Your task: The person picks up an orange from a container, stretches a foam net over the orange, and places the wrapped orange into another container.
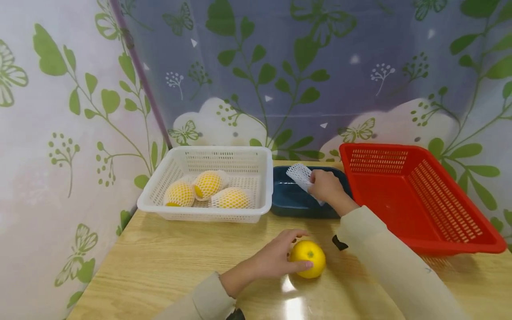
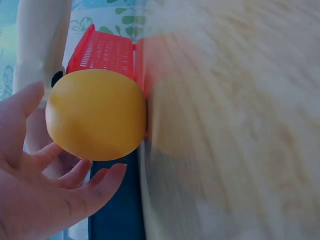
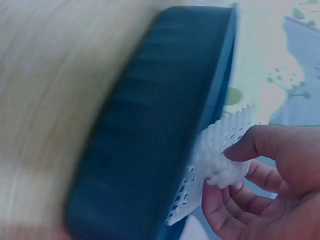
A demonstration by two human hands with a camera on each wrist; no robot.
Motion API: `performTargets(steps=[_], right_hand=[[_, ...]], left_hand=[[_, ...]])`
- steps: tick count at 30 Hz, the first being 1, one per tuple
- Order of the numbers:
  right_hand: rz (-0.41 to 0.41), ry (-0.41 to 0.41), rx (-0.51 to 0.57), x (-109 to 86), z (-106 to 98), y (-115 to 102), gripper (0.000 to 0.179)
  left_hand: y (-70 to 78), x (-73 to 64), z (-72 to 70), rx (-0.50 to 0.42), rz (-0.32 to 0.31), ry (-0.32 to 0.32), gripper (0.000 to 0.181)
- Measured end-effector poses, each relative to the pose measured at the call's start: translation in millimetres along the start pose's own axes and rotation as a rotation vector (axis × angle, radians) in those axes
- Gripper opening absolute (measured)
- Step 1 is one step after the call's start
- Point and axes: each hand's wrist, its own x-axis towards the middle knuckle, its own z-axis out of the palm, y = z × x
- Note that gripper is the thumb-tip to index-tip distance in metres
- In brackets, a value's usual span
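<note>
A smooth, round yellow fruit rests on the wooden table near its front. Around it, with spread and loosely bent fingers, is my left hand; the thumb lies along the fruit's near side. In the left wrist view small gaps show between the fruit and the thumb and lower fingers. My right hand pinches a white foam net sleeve above the dark blue tray. Seen from the right wrist, thumb and fingers squeeze the crumpled middle of the net.
A white basket on the left holds three yellow fruits in foam nets. To the right stands a red basket, partly beneath the right forearm. Patterned cloth hangs behind the table.
</note>
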Motion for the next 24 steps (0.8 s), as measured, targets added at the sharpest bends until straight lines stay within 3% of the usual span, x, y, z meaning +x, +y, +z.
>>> performTargets(steps=[6,11,16,18,24], right_hand=[[-0.105,0.053,0.116,-18.6,-25.3,4.7,0.016],[-0.168,0.042,0.237,-39.5,-39.0,5.3,0.017],[-0.175,-0.048,0.407,-64.8,-47.3,5.6,0.017],[-0.16,-0.101,0.498,-73.4,-48.4,7.0,0.019],[-0.104,-0.294,0.776,-97.4,-45.5,12.1,0.029]], left_hand=[[7.2,0.0,-5.1,-0.081,0.029,0.132,0.055],[15.3,0.9,-17.9,-0.214,0.108,0.274,0.048],[22.2,6.6,-39.5,-0.254,0.215,0.457,0.048],[24.3,9.8,-48.4,-0.24,0.224,0.512,0.05],[27.8,18.8,-65.6,-0.187,0.268,0.567,0.055]])
